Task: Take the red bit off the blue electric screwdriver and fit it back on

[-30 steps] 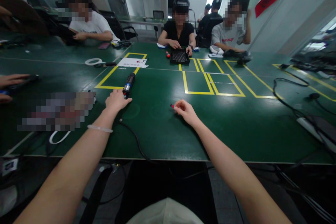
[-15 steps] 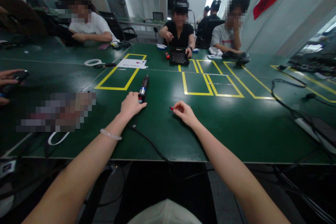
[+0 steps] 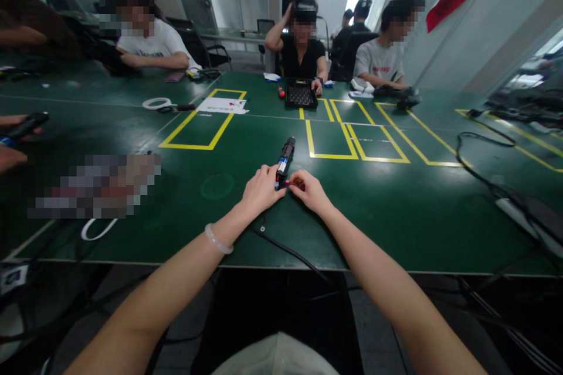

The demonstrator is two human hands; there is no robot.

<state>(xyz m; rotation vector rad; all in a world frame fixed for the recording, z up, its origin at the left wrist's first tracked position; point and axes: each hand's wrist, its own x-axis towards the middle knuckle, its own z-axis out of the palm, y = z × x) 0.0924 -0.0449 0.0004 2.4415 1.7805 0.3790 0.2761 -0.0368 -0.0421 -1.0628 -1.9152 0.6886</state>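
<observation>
Your left hand [image 3: 263, 190] grips the tool [image 3: 285, 156] by its near end over the table [image 3: 378, 217], tip away, seemingly to keep it steady | your right hand [image 3: 310, 191] pinches a red part [image 3: 288, 183] just beside this end, probably for fine control | whether they touch, I cannot tell

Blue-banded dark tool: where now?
The tool is at the centre of the head view, in the left grip, its near end beside the right grip.
</observation>
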